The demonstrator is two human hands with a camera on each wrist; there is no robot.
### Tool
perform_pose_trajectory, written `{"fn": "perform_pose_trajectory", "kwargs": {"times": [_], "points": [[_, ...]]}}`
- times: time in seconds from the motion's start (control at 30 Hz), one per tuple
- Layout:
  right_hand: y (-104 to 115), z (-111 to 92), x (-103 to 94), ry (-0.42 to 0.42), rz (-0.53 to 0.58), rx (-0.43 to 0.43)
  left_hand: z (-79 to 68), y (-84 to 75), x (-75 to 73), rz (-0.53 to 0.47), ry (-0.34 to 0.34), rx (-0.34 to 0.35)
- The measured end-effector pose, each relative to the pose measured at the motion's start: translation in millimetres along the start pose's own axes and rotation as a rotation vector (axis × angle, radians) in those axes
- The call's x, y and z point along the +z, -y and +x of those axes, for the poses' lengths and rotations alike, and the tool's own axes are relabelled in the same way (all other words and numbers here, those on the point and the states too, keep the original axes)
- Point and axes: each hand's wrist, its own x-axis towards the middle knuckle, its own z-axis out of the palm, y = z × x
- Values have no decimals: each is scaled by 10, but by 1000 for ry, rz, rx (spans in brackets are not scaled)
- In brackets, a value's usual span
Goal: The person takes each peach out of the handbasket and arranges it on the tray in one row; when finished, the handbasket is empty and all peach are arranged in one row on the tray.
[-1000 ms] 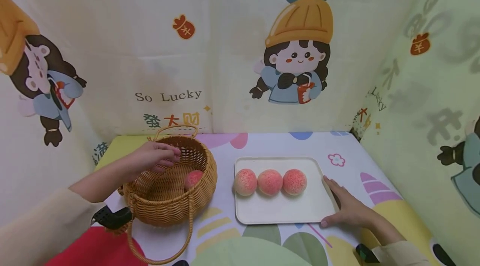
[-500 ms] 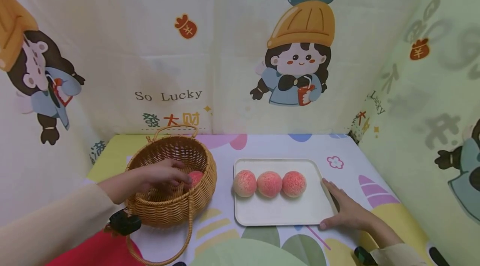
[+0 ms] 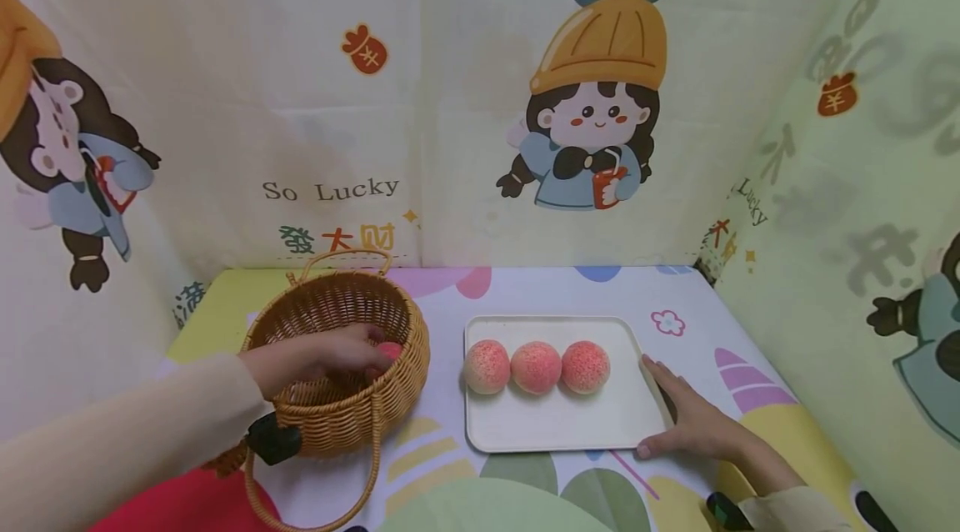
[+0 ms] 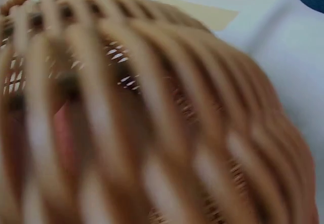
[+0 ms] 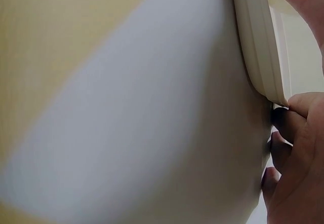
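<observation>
My left hand [image 3: 348, 351] reaches down into a round wicker basket [image 3: 337, 424]. Its fingers are at a pink peach [image 3: 390, 350] by the basket's right inner wall and cover part of it; the thumb is hidden. Basket weave [image 4: 167, 107] fills most of the left wrist view, with a bit of pink behind it. On a white tray [image 3: 555, 424], three speckled pink peaches [image 3: 537, 367] sit in a row. My right hand [image 3: 693, 417] rests at the tray's right edge, fingers extended along it and thumb at the near corner. The right wrist view shows fingertips touching the tray rim [image 5: 258, 36].
The basket's rope-like handle [image 3: 375, 465] hangs down on the near side, and another handle [image 3: 341, 255] rises at the back. A patterned cloth [image 3: 442, 474] covers the table. Printed curtains [image 3: 450, 98] stand behind and at both sides. Red fabric [image 3: 187, 503] lies at the near left.
My left hand has moved from above the basket's left rim down and rightward inside it, onto the peach. The right hand and the tray have stayed in place.
</observation>
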Motion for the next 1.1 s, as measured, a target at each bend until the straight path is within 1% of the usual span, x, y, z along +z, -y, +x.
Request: {"fn": "perform_pose_trajectory", "kwargs": {"times": [0.17,0.27,0.33,0.4,0.5,0.6,0.8,0.87,1.0,1.1], "points": [[-11,2,1,-2,-5,3,40,31,44,31,-19,6],[-18,4,10,-7,-4,-3,30,48,32,28,-54,13],[-18,5,13,-8,-3,-3,9,60,10,23,-86,34],[-16,7,13,-8,-4,-2,-14,67,-13,-14,-116,50],[-8,8,8,-6,-6,4,-58,57,-46,-90,-148,92],[2,3,3,-4,-7,11,-110,16,-70,-186,-165,136],[50,-3,-9,4,3,15,-214,-54,-99,-343,-228,165],[59,-4,-11,3,2,15,-241,-88,-113,-416,-232,193],[54,-5,-9,0,1,11,-297,-178,-153,-561,-203,301],[36,-7,-3,1,0,11,-333,-263,-164,-619,-178,369]]}}
